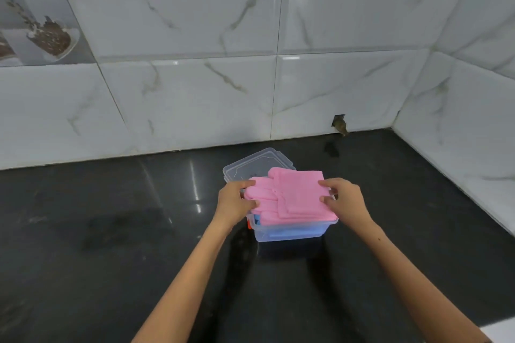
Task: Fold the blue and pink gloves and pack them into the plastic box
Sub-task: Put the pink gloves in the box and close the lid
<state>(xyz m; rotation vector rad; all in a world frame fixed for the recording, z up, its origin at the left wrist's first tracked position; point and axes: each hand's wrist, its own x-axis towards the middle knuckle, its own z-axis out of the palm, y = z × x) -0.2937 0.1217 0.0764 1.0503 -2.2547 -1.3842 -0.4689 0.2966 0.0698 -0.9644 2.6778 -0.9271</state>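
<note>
A clear plastic box (292, 232) stands on the black counter near the middle. Blue gloves (289, 233) show through its front wall at the bottom. Folded pink gloves (295, 198) lie on top, stacked above the box's rim. My left hand (237, 202) pinches the finger end of the pink gloves at the left. My right hand (342, 200) grips their right edge. An orange clip (250, 224) sits on the box's left side.
The clear lid (250, 166) lies behind the box, leaning toward the tiled wall. The glossy black counter (111, 231) runs left and right. Marble-patterned wall tiles close the back and right side; a small hole (338, 122) sits in the wall.
</note>
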